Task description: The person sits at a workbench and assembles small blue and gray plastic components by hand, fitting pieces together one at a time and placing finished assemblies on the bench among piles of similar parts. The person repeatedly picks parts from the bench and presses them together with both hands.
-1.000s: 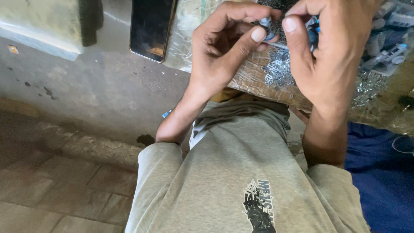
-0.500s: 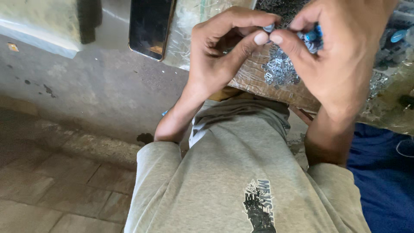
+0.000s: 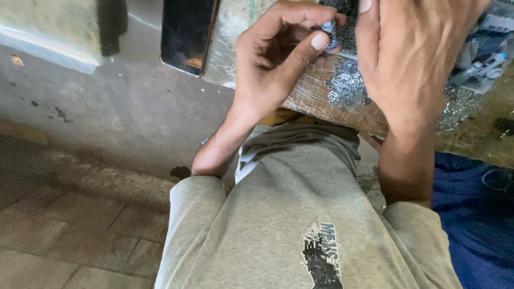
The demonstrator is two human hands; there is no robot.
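A: What was the left hand [image 3: 278, 69] doing w/ that small part?

B: It pinched a small blue-and-metal part [image 3: 329, 29] between thumb tip and curled forefinger, other fingers folded in behind. Held up off the board, prob. so both hands could get at it, that's my read.

A: And the right hand [image 3: 412, 59]?

B: Back of it faced the camera, fingers pointing down toward the same part. Its fingertips were hidden behind the hand itself, so can't tell if they gripped the part or just met it. Part sat right at the left thumb [image 3: 316, 43], just beside the right hand's inner edge.

A: Where over the work surface?

B: Above the near edge of a plastic-wrapped board [image 3: 316, 99] resting on the lap. A heap of tiny metal bits [image 3: 348, 85] lay just under the hands, close for easy picking, I'd guess. More blue-and-white parts [image 3: 484, 64] lay toward the board's right side.

A: Anything else?

B: A dark phone [image 3: 187, 35] lay at the board's left edge, screen off, well apart from the hands. Grey T-shirt [image 3: 300, 214] below, concrete floor [image 3: 107, 118] to the left.
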